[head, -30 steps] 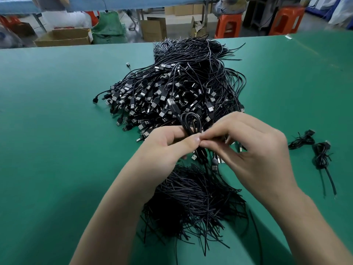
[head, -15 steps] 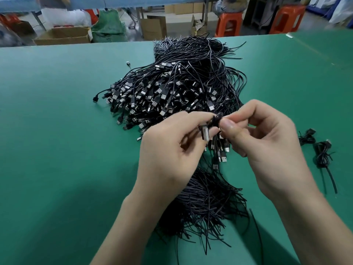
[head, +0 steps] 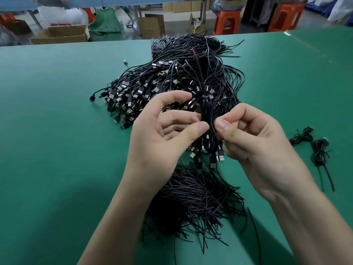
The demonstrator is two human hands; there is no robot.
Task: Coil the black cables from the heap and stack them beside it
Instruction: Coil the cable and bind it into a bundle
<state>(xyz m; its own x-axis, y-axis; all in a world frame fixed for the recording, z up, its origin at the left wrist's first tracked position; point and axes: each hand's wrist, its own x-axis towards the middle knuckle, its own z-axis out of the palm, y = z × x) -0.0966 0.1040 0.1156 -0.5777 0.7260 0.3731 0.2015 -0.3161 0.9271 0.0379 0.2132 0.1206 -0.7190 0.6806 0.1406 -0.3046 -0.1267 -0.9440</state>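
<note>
On the smooth green bench (head: 57,131), both hands hold one thin black rubbery cable (head: 207,115), folded into a long narrow hank, in the air just in front of the big tangled heap of black cables with silvery flat plugs (head: 172,83). The left hand (head: 162,134) has a narrow grip on it, thumb tip pressing the strands against a finger behind, index finger lifted clear. The right hand (head: 254,142) pinches the same hank from the other side, fingers curled tight. One loose end rises straight up from the hank, its tip reddish. Beneath the wrists lies a bristly sheaf of short, thin black strands (head: 194,197). Well apart on the right of the bench sit two coiled black cables (head: 301,137), close together, with stiff tails trailing from the nearer one.
</note>
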